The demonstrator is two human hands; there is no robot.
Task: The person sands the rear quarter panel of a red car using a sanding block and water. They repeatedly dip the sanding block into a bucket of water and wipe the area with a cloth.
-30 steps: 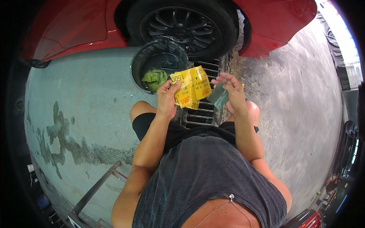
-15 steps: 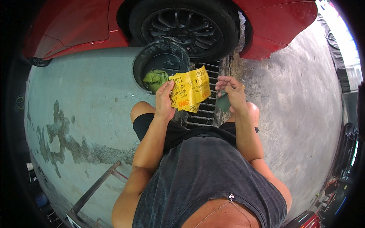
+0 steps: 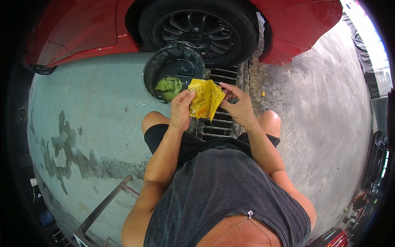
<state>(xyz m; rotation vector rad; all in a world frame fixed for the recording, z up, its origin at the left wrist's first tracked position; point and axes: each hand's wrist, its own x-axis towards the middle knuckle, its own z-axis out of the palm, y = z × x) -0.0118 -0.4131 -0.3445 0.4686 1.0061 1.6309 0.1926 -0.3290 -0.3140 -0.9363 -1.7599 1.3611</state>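
My left hand (image 3: 182, 109) pinches yellow sandpaper sheets (image 3: 201, 98) between thumb and fingers, printed backs facing up. Their right part is creased and stands bent, with its edge between the thumb and fingertips of my right hand (image 3: 240, 108). A small dark green piece (image 3: 233, 100) shows among the right hand's fingers; how it is held is partly hidden. Just beyond the left hand stands a black bucket (image 3: 149, 78) with dark water in it. A wet lime-green cloth (image 3: 168, 85) lies at its near side, partly in the water.
A red car (image 3: 86, 29) with a black-spoked wheel (image 3: 197, 35) stands right behind the bucket. Below my hands a metal drain grate (image 3: 218, 131) runs through the concrete floor. A yellow scrap (image 3: 263, 94) lies to the right. At lower left is a metal frame (image 3: 103, 206).
My right hand has moved left onto the sheets and taken their right edge. The sandpaper, spread fairly flat before, is now bent up at its right part.
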